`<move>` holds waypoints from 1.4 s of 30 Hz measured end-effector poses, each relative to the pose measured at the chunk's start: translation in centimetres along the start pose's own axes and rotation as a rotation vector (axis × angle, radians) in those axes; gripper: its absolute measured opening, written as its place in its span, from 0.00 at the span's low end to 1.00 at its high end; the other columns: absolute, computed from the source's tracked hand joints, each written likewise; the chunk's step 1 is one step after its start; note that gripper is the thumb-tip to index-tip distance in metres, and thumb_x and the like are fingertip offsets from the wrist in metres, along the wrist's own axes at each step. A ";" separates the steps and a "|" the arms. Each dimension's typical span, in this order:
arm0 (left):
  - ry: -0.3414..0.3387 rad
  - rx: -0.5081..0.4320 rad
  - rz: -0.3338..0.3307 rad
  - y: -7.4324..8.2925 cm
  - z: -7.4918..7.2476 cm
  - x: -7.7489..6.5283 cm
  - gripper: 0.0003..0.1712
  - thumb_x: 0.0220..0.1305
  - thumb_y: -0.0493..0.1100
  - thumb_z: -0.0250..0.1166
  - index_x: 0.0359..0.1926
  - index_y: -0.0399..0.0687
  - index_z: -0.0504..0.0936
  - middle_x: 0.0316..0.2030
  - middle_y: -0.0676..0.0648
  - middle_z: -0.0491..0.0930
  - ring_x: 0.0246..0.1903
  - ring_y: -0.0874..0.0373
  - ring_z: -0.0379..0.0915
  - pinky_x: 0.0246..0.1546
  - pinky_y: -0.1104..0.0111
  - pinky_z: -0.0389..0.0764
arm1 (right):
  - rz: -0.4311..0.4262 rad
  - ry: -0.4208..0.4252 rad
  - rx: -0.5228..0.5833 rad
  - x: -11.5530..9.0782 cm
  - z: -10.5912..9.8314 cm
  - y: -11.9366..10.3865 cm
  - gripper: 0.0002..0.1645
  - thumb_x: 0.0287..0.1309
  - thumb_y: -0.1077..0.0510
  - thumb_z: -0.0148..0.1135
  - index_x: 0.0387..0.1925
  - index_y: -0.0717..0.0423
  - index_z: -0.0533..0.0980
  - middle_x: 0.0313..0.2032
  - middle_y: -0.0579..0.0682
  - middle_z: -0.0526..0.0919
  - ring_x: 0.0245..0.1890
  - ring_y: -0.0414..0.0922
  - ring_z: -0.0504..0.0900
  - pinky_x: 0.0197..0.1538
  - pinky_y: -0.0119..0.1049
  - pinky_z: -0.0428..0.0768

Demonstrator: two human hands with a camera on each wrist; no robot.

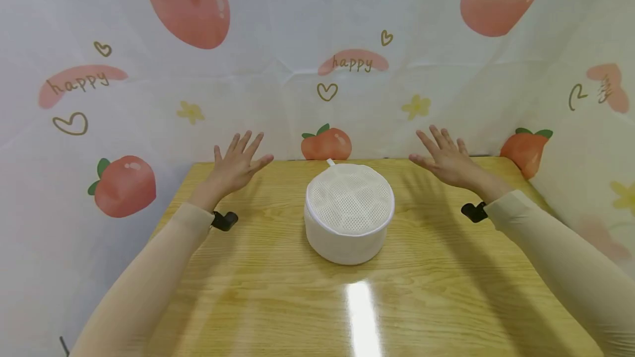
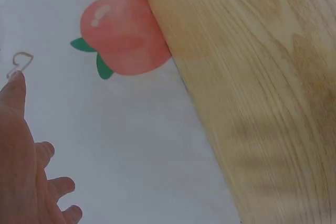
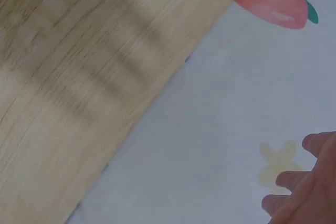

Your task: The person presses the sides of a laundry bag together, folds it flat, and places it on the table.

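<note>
A round, white, drum-shaped laundry bag (image 1: 349,203) with a mesh top stands on the wooden table (image 1: 278,302). A small pale tab (image 1: 331,162) sticks out at its back edge. To the left of the bag, my left hand (image 1: 234,167) is held up with fingers spread, apart from it. My right hand (image 1: 448,163) is raised likewise on the other side, fingers splayed and holding nothing. Both wrist views show only part of each hand, the left (image 2: 21,166) and the right (image 3: 312,187), against the white cloth; the bag is outside those views.
White cloth (image 1: 278,26) printed with peaches, hearts and flowers hangs behind the table and along both sides. Each wrist wears a black camera mount, one at the left (image 1: 225,221) and one at the right (image 1: 474,212). Glare streaks the table's front.
</note>
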State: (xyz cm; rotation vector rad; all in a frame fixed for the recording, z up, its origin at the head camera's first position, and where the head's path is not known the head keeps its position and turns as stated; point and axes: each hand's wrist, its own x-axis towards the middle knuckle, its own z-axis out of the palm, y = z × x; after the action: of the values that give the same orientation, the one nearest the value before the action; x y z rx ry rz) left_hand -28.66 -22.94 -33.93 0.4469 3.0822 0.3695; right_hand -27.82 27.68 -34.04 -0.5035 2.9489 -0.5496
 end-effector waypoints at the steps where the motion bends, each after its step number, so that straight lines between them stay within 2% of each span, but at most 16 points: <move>1: -0.004 -0.004 0.003 0.1 0.0 -0.1 0.50 0.76 0.76 0.39 0.85 0.57 0.38 0.83 0.39 0.33 0.81 0.37 0.22 0.66 0.24 0.24 | -0.005 0.000 0.001 -0.1 0.0 -0.2 0.51 0.79 0.30 0.41 0.85 0.52 0.36 0.81 0.64 0.25 0.78 0.69 0.23 0.70 0.74 0.23; 5: -0.014 0.001 0.024 0.8 0.0 -0.6 0.50 0.75 0.77 0.38 0.85 0.58 0.37 0.83 0.40 0.33 0.81 0.38 0.22 0.67 0.25 0.24 | -0.028 0.002 0.012 -0.6 0.1 -0.8 0.51 0.78 0.30 0.42 0.85 0.52 0.37 0.81 0.63 0.25 0.79 0.68 0.23 0.71 0.74 0.23; 10: -0.011 0.018 0.066 1.8 0.2 -1.4 0.49 0.77 0.75 0.40 0.85 0.58 0.39 0.83 0.40 0.35 0.81 0.37 0.26 0.67 0.24 0.27 | -0.069 0.015 0.016 -1.2 0.6 -1.5 0.51 0.78 0.31 0.44 0.85 0.52 0.39 0.82 0.63 0.27 0.79 0.67 0.24 0.72 0.73 0.25; 15: -0.003 0.056 0.115 3.0 0.6 -2.2 0.48 0.77 0.74 0.43 0.85 0.58 0.41 0.84 0.41 0.37 0.81 0.38 0.30 0.68 0.24 0.31 | -0.103 -0.007 0.020 -1.9 1.2 -2.5 0.51 0.78 0.33 0.46 0.85 0.50 0.39 0.82 0.62 0.29 0.80 0.65 0.25 0.73 0.72 0.26; 21: 0.000 0.023 0.168 4.3 0.8 -3.0 0.47 0.77 0.73 0.44 0.85 0.60 0.41 0.84 0.42 0.38 0.82 0.40 0.30 0.69 0.26 0.31 | -0.129 -0.019 0.071 -2.6 1.7 -3.4 0.49 0.79 0.35 0.47 0.85 0.50 0.40 0.83 0.59 0.29 0.80 0.63 0.25 0.74 0.70 0.26; 31: -0.032 -0.119 0.222 5.9 0.8 -4.3 0.46 0.79 0.70 0.45 0.85 0.59 0.42 0.83 0.43 0.40 0.82 0.39 0.31 0.71 0.28 0.30 | -0.168 -0.045 0.150 -3.6 2.2 -4.7 0.46 0.80 0.38 0.46 0.85 0.48 0.40 0.83 0.57 0.31 0.80 0.65 0.27 0.74 0.72 0.30; 36: -0.043 -0.193 0.256 6.8 1.0 -4.7 0.46 0.79 0.70 0.45 0.85 0.59 0.41 0.83 0.40 0.44 0.81 0.38 0.35 0.72 0.29 0.34 | -0.169 -0.057 0.204 -4.1 2.5 -5.2 0.45 0.81 0.39 0.47 0.85 0.45 0.41 0.83 0.56 0.32 0.81 0.64 0.28 0.74 0.72 0.31; 42: -0.098 -0.392 0.274 7.3 1.4 -5.0 0.45 0.81 0.68 0.44 0.85 0.59 0.39 0.83 0.42 0.42 0.81 0.37 0.37 0.73 0.31 0.42 | -0.182 -0.076 0.301 -4.6 2.8 -5.7 0.43 0.81 0.41 0.47 0.85 0.40 0.40 0.83 0.54 0.31 0.81 0.66 0.32 0.68 0.81 0.43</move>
State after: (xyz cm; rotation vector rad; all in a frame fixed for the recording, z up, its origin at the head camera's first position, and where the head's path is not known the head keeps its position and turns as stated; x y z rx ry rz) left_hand -21.73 -17.25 -33.73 0.8372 2.7548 0.9023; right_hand -21.33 23.29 -34.38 -0.7398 2.6955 -0.9512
